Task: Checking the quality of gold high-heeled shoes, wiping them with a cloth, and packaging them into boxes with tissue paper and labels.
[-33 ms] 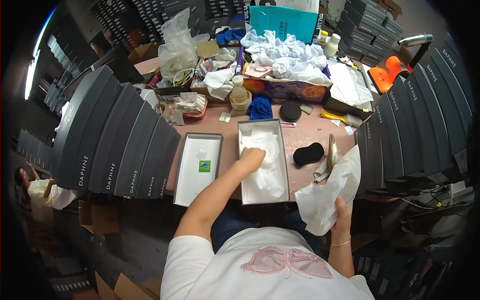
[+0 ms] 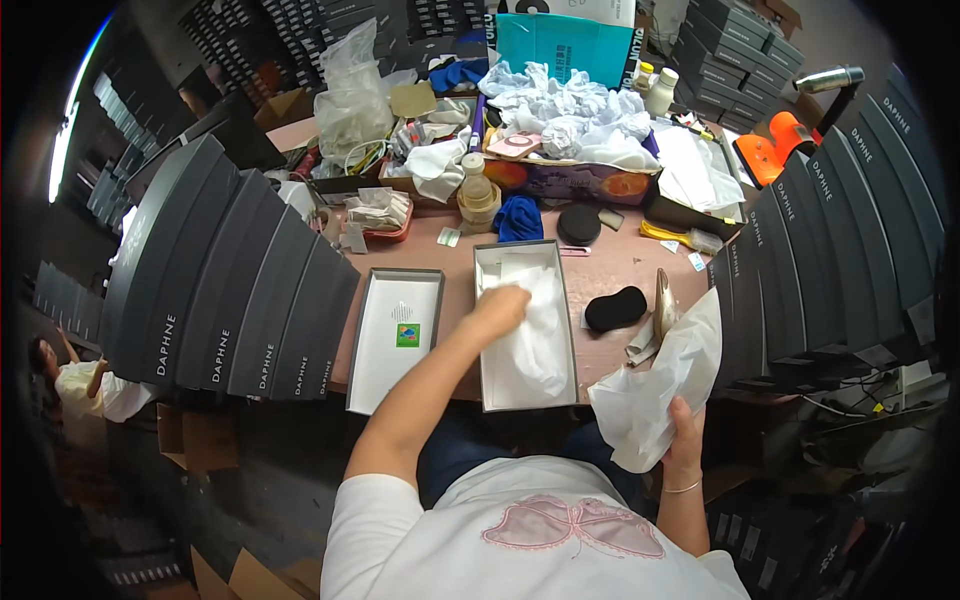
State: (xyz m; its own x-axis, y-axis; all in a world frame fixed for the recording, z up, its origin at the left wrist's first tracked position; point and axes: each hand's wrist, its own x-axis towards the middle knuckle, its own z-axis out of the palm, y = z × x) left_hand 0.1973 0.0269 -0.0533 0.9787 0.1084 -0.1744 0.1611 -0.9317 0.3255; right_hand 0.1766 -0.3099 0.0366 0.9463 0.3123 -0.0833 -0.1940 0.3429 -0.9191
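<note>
An open grey shoe box (image 2: 571, 350) stands before me, lined with crumpled white tissue paper (image 2: 540, 350). My left hand (image 2: 502, 309) is over the box's left half, fingers closed on the tissue paper. Off the table's front edge at the right, my right hand (image 2: 684, 437) grips a sheet of white wrapping paper (image 2: 655, 400), thumb on its face. Just beyond the sheet, a shiny shoe (image 2: 664, 297) stands partly hidden on the table. The box lid (image 2: 395, 373) rests inside up, left of the box, with a green sticker (image 2: 408, 335) in it.
Tall stacks of dark shoe boxes rise at left (image 2: 215, 290) and right (image 2: 800, 270). A black sponge-like pad (image 2: 616, 308), a round black tin (image 2: 579, 226), a blue cloth (image 2: 519, 218), a bottle (image 2: 478, 200) and a yellow-handled brush (image 2: 680, 236) lie behind. A carton (image 2: 570, 180) holds crumpled paper.
My left hand has risen slightly toward the box's far end, and the tissue paper beside it has shifted. My right hand and its sheet look nearly unmoved.
</note>
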